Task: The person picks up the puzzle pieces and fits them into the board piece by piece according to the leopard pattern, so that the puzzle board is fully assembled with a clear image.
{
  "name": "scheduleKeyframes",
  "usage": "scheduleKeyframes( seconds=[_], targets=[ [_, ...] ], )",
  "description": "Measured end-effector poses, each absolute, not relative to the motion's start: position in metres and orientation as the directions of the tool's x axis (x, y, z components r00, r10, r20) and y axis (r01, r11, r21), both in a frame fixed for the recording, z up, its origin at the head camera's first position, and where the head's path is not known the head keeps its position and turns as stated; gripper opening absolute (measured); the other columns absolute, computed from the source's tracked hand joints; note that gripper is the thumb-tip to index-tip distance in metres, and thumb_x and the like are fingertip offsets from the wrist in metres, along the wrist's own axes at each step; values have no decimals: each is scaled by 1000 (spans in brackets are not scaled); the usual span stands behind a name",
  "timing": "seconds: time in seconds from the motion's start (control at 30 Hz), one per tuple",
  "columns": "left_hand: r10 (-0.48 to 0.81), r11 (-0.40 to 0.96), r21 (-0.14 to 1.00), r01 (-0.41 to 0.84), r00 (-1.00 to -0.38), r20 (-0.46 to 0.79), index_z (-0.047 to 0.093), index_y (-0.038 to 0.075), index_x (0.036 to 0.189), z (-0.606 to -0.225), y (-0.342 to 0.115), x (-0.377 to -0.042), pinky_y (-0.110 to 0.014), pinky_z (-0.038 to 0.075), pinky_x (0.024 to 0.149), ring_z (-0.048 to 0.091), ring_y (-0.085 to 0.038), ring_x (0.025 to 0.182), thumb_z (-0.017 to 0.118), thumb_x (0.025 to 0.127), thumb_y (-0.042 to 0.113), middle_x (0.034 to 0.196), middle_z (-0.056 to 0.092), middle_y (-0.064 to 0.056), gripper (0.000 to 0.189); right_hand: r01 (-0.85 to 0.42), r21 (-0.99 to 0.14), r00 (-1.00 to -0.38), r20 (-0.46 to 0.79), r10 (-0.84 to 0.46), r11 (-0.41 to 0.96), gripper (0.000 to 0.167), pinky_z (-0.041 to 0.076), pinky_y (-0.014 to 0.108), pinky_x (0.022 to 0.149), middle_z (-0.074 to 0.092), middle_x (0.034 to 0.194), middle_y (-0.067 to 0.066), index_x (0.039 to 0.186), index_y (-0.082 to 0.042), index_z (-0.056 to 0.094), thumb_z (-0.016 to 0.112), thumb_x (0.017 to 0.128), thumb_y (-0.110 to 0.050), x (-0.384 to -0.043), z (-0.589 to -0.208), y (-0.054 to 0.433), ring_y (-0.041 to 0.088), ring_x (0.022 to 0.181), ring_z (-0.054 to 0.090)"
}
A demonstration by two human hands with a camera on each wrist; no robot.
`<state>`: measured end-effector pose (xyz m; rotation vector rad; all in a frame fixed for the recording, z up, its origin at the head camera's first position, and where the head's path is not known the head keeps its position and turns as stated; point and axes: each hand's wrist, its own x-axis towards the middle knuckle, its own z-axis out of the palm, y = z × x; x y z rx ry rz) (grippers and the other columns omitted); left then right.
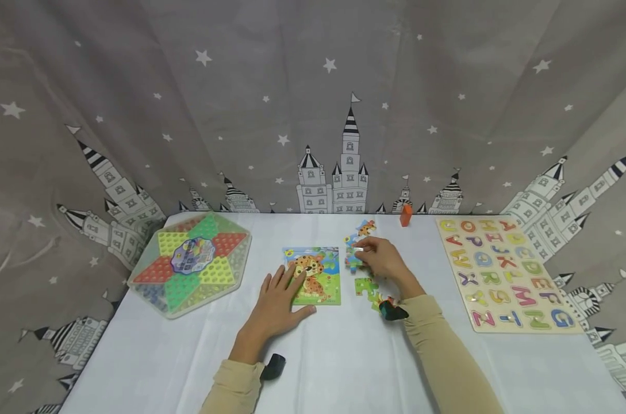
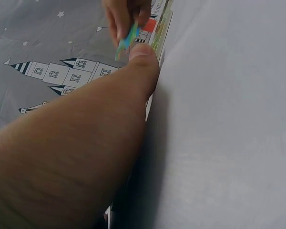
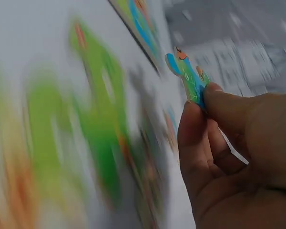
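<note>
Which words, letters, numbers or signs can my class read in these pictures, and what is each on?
Alphabet board, columns from right to left:
"ABCDEFG"
"HIJKLMN"
"OPQRST"
"UVWXYZ"
Chinese checkers board, central label: print too small to read.
Leopard picture board, yellow badge: too small to read.
Held puzzle piece: no readable text.

Left hand (image 1: 273,307) covers part of the leopard picture (image 1: 322,290). Right wrist view: green pieces (image 3: 100,129) blurred, right hand (image 3: 262,140) cut by frame edge. Head view: game-board label (image 1: 192,256) too small to read.
</note>
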<state>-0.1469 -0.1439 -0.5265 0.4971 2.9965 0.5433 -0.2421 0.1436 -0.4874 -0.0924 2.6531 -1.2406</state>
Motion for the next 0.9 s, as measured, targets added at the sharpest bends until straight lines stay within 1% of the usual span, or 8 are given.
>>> scheduleKeyframes(
  seconds=[0.1,0.23,0.4,0.53,0.63,0.73,0.8,0.9],
  targets=[
    [325,888,343,306,-946,4,32,23,161,-528,-144,-147,-64,14,127,15,-39,159,61,91,66,172,20,-8,87,9,-749,-971,-165,-173,662,24,53,31,73,72,105,5,119,-16,72,69,99,-27,-243,-492,110,14,81,65],
    [327,888,338,313,-945,16,34,22,161,-530,-144,-148,-65,16,126,17,-39,158,61,91,66,171,21,-9,87,-30,-715,-977,-126,-170,699,21,53,34,78,71,101,4,115,-15,74,70,97,-24,-245,-495,82,17,85,62],
    [331,887,342,312,-943,1,31,23,162,-532,-145,-149,-64,13,127,14,-38,159,59,92,68,172,18,-7,88,-56,-671,-983,-91,-157,739,25,54,38,86,67,107,7,119,-12,74,73,96,-22,-242,-497,71,20,94,60],
    [328,888,340,310,-945,4,31,24,162,-530,-145,-148,-64,13,127,14,-38,159,58,92,68,172,18,-7,87,-116,-634,-972,-88,-220,764,42,54,40,92,65,111,9,127,-9,70,81,89,-23,-239,-496,72,22,99,60],
    [325,887,342,312,-946,22,34,22,161,-528,-145,-148,-64,14,127,16,-39,158,60,91,67,172,21,-9,86,-183,-592,-960,-66,-274,785,53,55,41,95,65,115,11,131,-7,68,85,85,-25,-237,-496,73,23,102,60],
    [327,887,342,311,-945,12,33,22,161,-528,-145,-148,-64,13,127,14,-38,159,58,92,67,172,20,-8,87,-202,-569,-958,-55,-282,797,54,54,42,99,65,120,13,132,-6,67,84,85,-27,-237,-497,73,26,108,62],
    [329,888,340,310,-944,3,32,23,162,-528,-146,-148,-64,13,127,13,-38,159,58,92,68,172,19,-8,87,-200,-568,-958,-57,-281,799,53,52,44,105,64,127,15,132,-5,67,83,86,-27,-236,-497,73,30,117,62],
    [329,889,337,310,-944,-1,32,23,162,-528,-146,-148,-64,12,127,13,-38,159,57,92,68,172,18,-8,87,-198,-559,-958,-62,-279,805,53,50,46,110,62,133,17,133,-5,66,81,88,-28,-235,-496,72,34,124,60]
  ],
)
